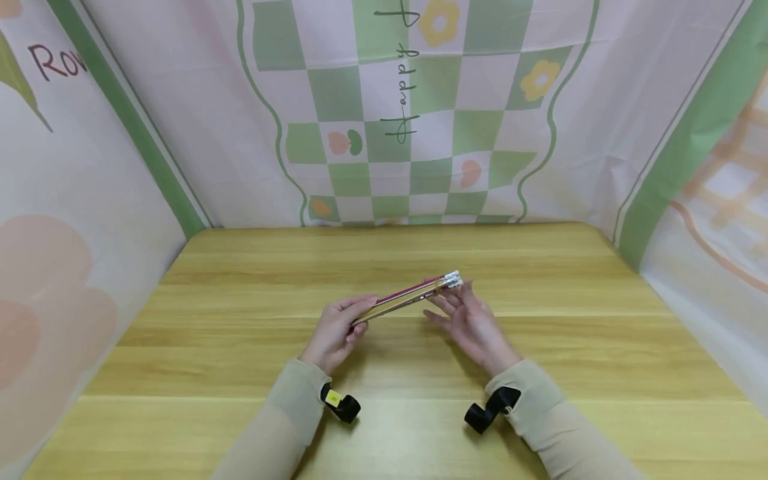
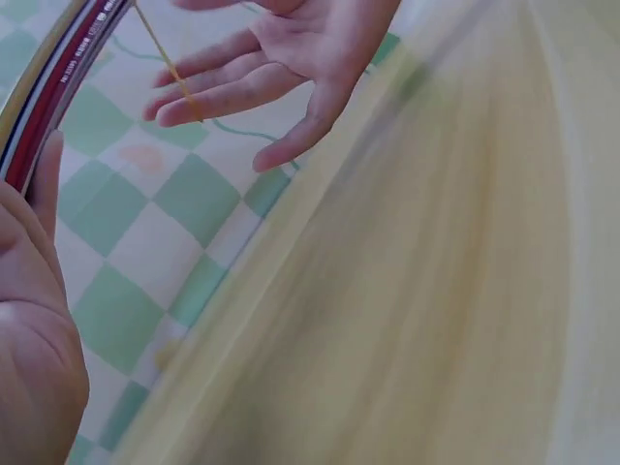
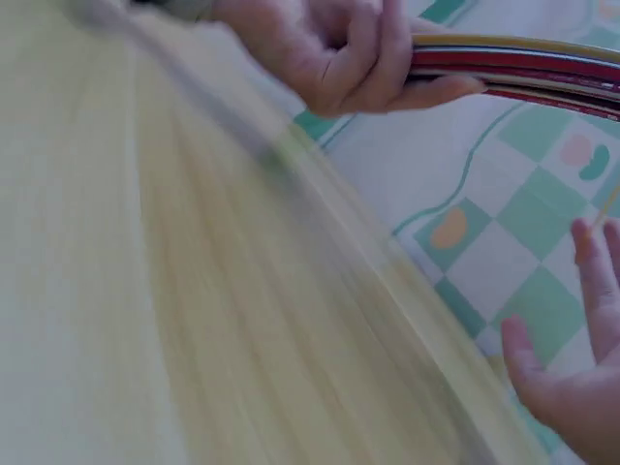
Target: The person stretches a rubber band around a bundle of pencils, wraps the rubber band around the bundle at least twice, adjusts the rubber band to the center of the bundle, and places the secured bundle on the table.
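My left hand grips a bundle of pencils near its lower left end. The bundle is raised above the table and tilts up to the right, with white eraser ends at the top. Its red and yellowish barrels show in the right wrist view. A thin yellow rubber band runs taut from the bundle to the fingers of my right hand. Those fingers are spread and mostly straight, close to the eraser ends, with the palm turned up. The bundle's upper end is cut off in both wrist views.
The wooden table spreads under both hands. Behind it hangs a green-and-white checked cloth, and printed curtains flank both sides. A black strap camera sits on the left wrist, another black camera on the right.
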`<act>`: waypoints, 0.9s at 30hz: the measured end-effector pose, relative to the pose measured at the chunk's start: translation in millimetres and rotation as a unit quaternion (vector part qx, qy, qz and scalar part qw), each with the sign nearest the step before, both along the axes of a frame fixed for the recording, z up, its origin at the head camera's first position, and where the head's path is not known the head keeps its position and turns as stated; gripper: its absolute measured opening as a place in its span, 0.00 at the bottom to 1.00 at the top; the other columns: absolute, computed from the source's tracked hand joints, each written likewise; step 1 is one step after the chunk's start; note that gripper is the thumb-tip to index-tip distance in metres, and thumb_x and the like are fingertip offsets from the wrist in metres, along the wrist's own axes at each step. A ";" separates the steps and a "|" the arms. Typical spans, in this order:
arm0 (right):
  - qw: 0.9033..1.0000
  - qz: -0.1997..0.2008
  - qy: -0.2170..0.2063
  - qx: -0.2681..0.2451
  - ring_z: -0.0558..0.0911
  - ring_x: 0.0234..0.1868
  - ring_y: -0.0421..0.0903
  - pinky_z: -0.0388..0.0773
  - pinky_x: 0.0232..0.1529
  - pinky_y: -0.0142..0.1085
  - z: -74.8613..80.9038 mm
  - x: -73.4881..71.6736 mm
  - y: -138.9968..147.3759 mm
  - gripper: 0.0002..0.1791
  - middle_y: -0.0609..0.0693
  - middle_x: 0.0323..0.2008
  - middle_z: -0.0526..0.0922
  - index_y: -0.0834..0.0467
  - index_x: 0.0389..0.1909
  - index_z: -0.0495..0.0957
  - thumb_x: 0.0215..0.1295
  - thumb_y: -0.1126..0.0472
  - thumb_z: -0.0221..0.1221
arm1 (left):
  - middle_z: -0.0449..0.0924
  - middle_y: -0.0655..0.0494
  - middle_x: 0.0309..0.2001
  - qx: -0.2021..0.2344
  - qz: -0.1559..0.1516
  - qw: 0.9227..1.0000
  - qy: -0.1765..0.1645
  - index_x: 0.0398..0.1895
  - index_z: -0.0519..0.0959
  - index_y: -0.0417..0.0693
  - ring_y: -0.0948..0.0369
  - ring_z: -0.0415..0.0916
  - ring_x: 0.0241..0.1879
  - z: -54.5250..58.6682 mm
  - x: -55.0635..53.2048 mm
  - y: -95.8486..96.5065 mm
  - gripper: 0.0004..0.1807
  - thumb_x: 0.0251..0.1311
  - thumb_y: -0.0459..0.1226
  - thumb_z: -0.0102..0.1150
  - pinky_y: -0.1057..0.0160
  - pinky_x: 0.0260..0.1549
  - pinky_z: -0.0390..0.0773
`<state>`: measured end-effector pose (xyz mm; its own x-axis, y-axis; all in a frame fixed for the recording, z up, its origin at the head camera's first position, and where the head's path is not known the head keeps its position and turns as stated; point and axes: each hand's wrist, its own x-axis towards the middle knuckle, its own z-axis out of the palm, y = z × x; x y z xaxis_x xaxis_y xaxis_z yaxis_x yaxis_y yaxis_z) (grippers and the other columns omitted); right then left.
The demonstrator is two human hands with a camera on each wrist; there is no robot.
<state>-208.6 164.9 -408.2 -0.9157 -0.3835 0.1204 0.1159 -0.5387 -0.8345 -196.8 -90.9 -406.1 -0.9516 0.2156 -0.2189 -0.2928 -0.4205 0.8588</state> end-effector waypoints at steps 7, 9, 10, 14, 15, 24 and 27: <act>0.980 -0.131 0.119 0.095 0.77 0.62 0.37 0.75 0.63 0.38 4.9 -1.7 1.3 0.15 0.39 0.61 0.80 0.48 0.56 0.80 0.73 0.61 0.55 | 0.78 0.62 0.23 0.029 0.008 0.999 -0.036 0.40 0.85 0.50 0.74 0.65 0.11 0.1 -1.5 0.2 0.04 0.65 0.37 0.62 0.80 0.08 0.62; 0.966 -0.162 0.145 0.140 0.75 0.64 0.36 0.73 0.63 0.33 7.7 -1.3 3.5 0.21 0.37 0.62 0.78 0.53 0.63 0.76 0.70 0.67 0.58 | 0.78 0.62 0.22 0.027 0.015 0.999 -0.039 0.39 0.85 0.49 0.74 0.65 0.11 0.6 -1.5 0.7 0.04 0.64 0.37 0.63 0.80 0.08 0.62; 0.958 -0.173 0.160 0.162 0.74 0.65 0.36 0.72 0.64 0.32 9.3 -0.8 4.8 0.24 0.36 0.63 0.77 0.56 0.65 0.73 0.69 0.69 0.58 | 0.78 0.61 0.22 0.025 0.018 0.999 -0.040 0.39 0.85 0.49 0.74 0.65 0.11 0.8 -1.6 1.0 0.04 0.64 0.37 0.64 0.79 0.08 0.63; 0.914 -0.216 0.231 0.255 0.72 0.66 0.35 0.67 0.66 0.27 16.2 1.5 8.8 0.32 0.42 0.68 0.73 0.61 0.70 0.66 0.64 0.73 0.60 | 0.78 0.61 0.21 0.012 0.038 0.999 -0.033 0.38 0.86 0.49 0.73 0.66 0.11 1.7 -1.0 3.4 0.04 0.62 0.36 0.65 0.79 0.08 0.63; 0.903 -0.223 0.246 0.270 0.73 0.66 0.36 0.66 0.67 0.27 18.1 2.5 9.4 0.33 0.44 0.69 0.73 0.60 0.70 0.66 0.63 0.74 0.61 | 0.79 0.61 0.21 0.008 0.044 0.999 -0.029 0.37 0.86 0.49 0.73 0.66 0.11 2.0 -0.8 4.3 0.03 0.62 0.36 0.65 0.78 0.08 0.63; 0.804 -0.209 0.406 0.381 0.72 0.66 0.32 0.63 0.69 0.26 27.4 4.1 22.8 0.31 0.57 0.63 0.78 0.61 0.61 0.76 0.54 0.75 0.67 | 0.85 0.55 0.28 -0.050 0.056 0.997 0.023 0.39 0.86 0.41 0.69 0.68 0.12 6.9 -0.5 8.0 0.07 0.58 0.32 0.69 0.74 0.11 0.67; 0.799 -0.186 0.414 0.395 0.75 0.60 0.30 0.67 0.64 0.23 27.5 4.2 27.2 0.25 0.57 0.55 0.83 0.62 0.55 0.81 0.54 0.75 0.67 | 0.87 0.55 0.29 -0.074 0.044 0.996 0.038 0.40 0.86 0.39 0.68 0.69 0.11 9.1 0.4 6.7 0.08 0.58 0.32 0.68 0.73 0.11 0.68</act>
<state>-204.3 192.0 -380.7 -0.7154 -0.3591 0.5994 -0.6979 0.3252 -0.6381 -196.4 -84.2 -397.0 -0.9804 0.1011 -0.1691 -0.1926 -0.3094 0.9312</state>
